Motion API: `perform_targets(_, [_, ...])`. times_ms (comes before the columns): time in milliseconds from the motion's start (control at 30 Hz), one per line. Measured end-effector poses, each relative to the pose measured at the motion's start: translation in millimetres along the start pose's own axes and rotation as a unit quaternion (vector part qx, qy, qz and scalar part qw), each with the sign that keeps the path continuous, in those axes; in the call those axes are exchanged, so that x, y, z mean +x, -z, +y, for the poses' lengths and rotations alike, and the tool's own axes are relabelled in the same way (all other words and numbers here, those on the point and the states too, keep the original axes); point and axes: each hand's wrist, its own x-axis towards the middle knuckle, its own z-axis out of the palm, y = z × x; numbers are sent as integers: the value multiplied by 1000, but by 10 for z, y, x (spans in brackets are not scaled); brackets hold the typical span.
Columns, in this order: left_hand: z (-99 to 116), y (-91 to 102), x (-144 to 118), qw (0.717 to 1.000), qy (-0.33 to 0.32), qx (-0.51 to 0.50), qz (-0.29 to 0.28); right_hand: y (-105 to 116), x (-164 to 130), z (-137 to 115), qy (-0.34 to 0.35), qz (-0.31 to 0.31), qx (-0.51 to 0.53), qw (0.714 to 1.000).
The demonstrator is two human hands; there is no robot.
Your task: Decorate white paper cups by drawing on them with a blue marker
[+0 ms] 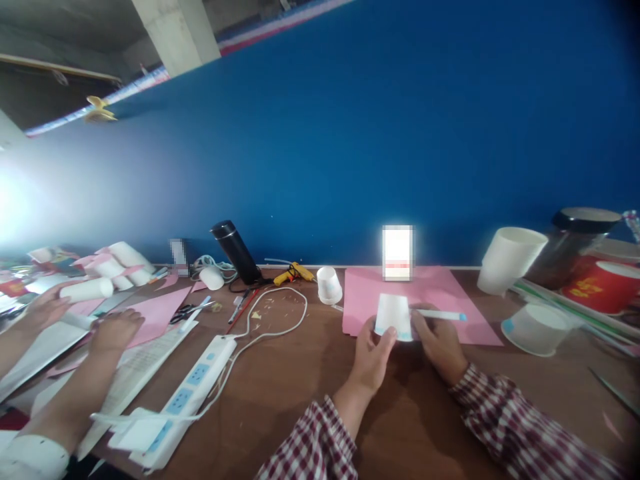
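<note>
My left hand (371, 357) is closed around the lower left of a white paper cup (393, 313), its thumb across the front. The cup is upside down, narrow end up, with light blue marks along the lower edge. At the cup's right side is my right hand (440, 343), holding a thin white strip (443, 315) with a blue end that points right. I cannot tell whether the right fingertips also touch the cup. Behind both hands lies a pink paper sheet (425, 283), bearing a bright, blurred-out upright object (398, 253).
Left are a small cup (329, 285), yellow glue gun (294, 272), black bottle (235, 252), scissors (187, 312) and a corded power strip (185, 400). Another person's hands (117, 330) work farther left. Right are stacked cups (511, 260), a cut cup (536, 328) and a red cup (605, 287).
</note>
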Motion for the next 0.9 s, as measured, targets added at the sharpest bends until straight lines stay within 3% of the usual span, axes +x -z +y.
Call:
perform_targets(333, [-40,10,-12,999,14,-17,26,-18,-30,-17,20,-8,-19,1000])
perform_targets(700, [38,-1,-33,1000,-1,22,18,-12,-26,5,56,-17,-45,997])
perform_targets(900, [-48,25,8,1000,1,-8,14,-21,-30,11,46,-17,-34,998])
